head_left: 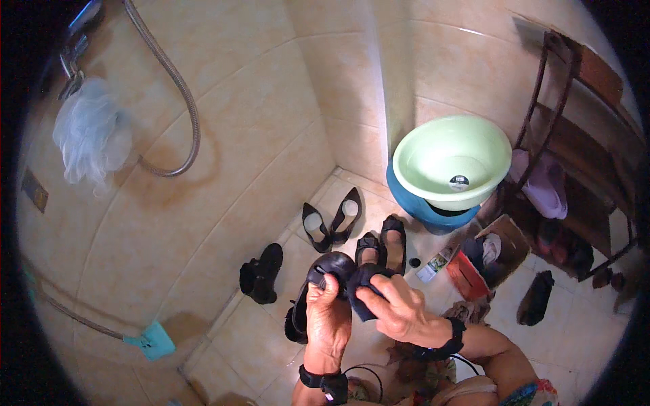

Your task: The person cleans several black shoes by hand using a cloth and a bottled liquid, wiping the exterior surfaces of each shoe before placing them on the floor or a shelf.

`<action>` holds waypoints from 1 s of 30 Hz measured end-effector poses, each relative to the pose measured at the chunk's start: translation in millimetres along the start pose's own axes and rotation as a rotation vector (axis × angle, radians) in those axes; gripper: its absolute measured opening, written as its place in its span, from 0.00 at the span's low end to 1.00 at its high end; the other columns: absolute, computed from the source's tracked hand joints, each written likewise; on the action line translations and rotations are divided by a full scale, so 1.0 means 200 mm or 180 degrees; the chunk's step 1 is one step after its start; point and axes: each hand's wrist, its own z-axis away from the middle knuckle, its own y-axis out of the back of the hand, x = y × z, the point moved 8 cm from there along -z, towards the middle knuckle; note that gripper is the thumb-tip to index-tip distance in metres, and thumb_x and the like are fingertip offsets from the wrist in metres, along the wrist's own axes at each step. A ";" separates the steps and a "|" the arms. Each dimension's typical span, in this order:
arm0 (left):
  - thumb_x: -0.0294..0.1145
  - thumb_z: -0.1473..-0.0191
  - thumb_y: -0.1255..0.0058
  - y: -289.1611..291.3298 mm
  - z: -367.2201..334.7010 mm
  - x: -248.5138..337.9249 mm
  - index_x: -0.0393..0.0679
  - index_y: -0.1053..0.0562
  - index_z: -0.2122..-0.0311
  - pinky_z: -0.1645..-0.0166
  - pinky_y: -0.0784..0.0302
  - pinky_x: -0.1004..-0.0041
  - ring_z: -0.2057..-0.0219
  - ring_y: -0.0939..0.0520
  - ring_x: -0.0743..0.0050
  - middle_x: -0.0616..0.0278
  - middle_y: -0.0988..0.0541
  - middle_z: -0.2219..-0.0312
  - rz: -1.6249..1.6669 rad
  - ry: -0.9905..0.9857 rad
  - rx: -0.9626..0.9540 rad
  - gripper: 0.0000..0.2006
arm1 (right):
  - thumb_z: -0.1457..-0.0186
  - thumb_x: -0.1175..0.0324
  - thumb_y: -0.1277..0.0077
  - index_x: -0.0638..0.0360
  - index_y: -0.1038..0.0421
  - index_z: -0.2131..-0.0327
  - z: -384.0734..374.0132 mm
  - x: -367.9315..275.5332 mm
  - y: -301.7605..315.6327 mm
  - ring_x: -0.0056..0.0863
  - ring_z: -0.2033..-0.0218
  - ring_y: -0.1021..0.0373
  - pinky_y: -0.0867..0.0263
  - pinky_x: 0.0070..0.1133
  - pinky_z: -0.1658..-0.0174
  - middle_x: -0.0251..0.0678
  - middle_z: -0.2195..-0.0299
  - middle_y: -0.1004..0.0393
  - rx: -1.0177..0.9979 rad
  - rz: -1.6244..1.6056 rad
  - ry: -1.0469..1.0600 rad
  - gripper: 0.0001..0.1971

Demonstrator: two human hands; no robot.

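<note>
**Black shoe held up over the bathroom floor, cloth pressed to its toe**

Far left, a pale mesh sponge [90,132] hung from the wall fitting, with a metal shower hose [177,88] looping down the tiled wall beside it. Lower down, a turquoise brush head [154,340] lay at the foot of the wall. On the floor, a black ankle boot [261,274] stood near the wall.

Centre stage: the left hand [327,318] gripped a black shoe [323,277], fingers curled tight around its opening and the thumb up near the rim, holding the shoe in the air above the tiles. Just beside it, the right hand [399,308] had its fingers bunched and pinching a dark cloth [363,287], which was pushed against the shoe's toe.

Behind the hands, a pair of black pointed flats [332,220] lay splayed heel to heel, and a second pair of black strap shoes [381,242] sat side by side near them. Further right, a pale green basin [452,159] rested on top of a blue bucket [413,206]. A red box [466,276] stood on the floor below, and a lone dark shoe [536,298] lay well apart at the right.
</note>
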 end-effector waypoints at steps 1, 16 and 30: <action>0.38 0.45 0.47 0.00 0.00 0.01 0.46 0.30 0.53 0.50 0.28 0.67 0.59 0.23 0.68 0.65 0.23 0.59 -0.0019 -0.0034 -0.0009 0.15 | 0.75 0.77 0.47 0.59 0.26 0.60 0.02 0.03 -0.01 0.34 0.73 0.33 0.32 0.27 0.74 0.40 0.60 0.32 -0.0037 -0.0144 -0.0122 0.28; 0.29 0.52 0.39 -0.02 0.00 -0.02 0.43 0.32 0.51 0.47 0.29 0.67 0.55 0.23 0.68 0.63 0.24 0.57 -0.0266 -0.0252 -0.0237 0.23 | 0.69 0.82 0.45 0.62 0.29 0.58 -0.23 0.13 0.14 0.41 0.66 0.29 0.30 0.29 0.67 0.44 0.62 0.34 0.0760 -0.1064 -0.0485 0.26; 0.35 0.45 0.46 -0.10 0.03 -0.01 0.42 0.30 0.54 0.48 0.29 0.68 0.58 0.23 0.70 0.63 0.22 0.60 -0.0112 0.0019 -0.0256 0.15 | 0.72 0.78 0.43 0.59 0.26 0.57 -0.01 0.01 0.14 0.43 0.65 0.30 0.30 0.28 0.66 0.46 0.59 0.35 0.0416 -0.0371 0.0086 0.28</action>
